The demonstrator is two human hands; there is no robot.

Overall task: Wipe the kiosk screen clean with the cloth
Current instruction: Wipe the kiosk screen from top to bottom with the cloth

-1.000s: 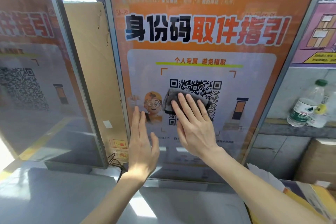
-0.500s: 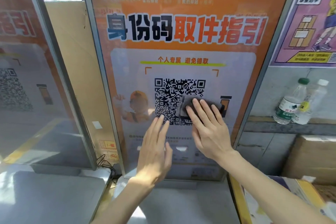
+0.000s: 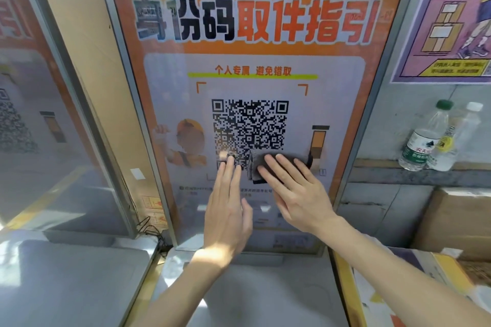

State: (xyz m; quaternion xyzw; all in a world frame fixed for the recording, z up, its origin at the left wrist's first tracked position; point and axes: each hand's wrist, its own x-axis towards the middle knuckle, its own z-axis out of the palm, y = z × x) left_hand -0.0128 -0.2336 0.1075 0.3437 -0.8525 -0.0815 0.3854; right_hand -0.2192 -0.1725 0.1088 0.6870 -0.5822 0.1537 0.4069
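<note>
On my feed the right hand (image 3: 297,194) lies flat over most of the cloth (image 3: 254,170), so I see only the cloth's left end and a strip past the fingertips. Cloth and hand hide the lower right corner of the QR code (image 3: 249,125), and the fingertips of the left hand (image 3: 228,210) hide its lower left. The kiosk screen (image 3: 342,103) is cut off at the top, and the small print under the code is too blurred to read. The neighbouring screen (image 3: 32,114) runs off the left edge, and the poster (image 3: 446,34) off the top and right. The labels on the 2 bottles (image 3: 421,141) are too small to read.
</note>
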